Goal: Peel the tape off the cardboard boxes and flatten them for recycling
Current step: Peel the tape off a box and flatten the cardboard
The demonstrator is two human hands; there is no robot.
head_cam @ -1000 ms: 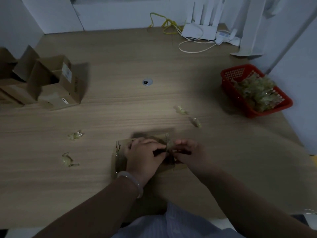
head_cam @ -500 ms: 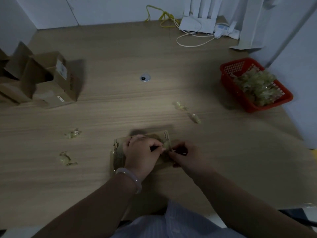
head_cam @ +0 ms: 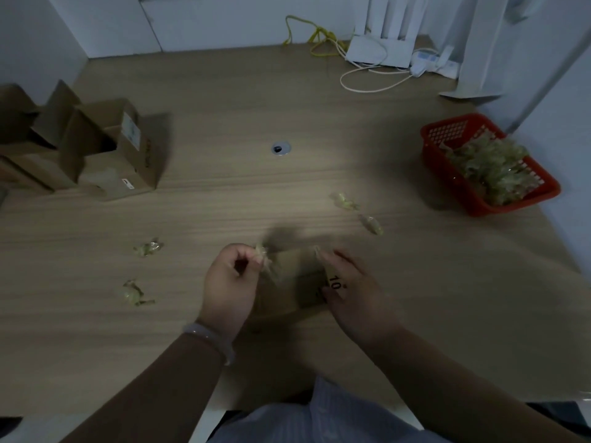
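A small cardboard box [head_cam: 295,282] lies on the wooden table [head_cam: 224,203] right in front of me, marked "10" on its right side. My left hand [head_cam: 228,282] is at the box's left end and pinches a strip of clear tape [head_cam: 265,259] that still clings to the cardboard. My right hand [head_cam: 350,292] holds the box's right end, thumb on the near side and fingers over the top edge. The picture is dim and blurred around the tape.
Several opened cardboard boxes [head_cam: 105,148] stand at the far left. A red basket [head_cam: 489,193] full of crumpled tape sits at the right. Balled tape scraps lie at left [head_cam: 148,247], lower left [head_cam: 134,292] and right of centre [head_cam: 347,201]. Cables and a white router [head_cam: 380,52] are at the back.
My hands, which worked together at the box's middle, have drawn apart. The left hand has pulled a strip of tape up and leftward; the right hand has shifted to the box's right end.
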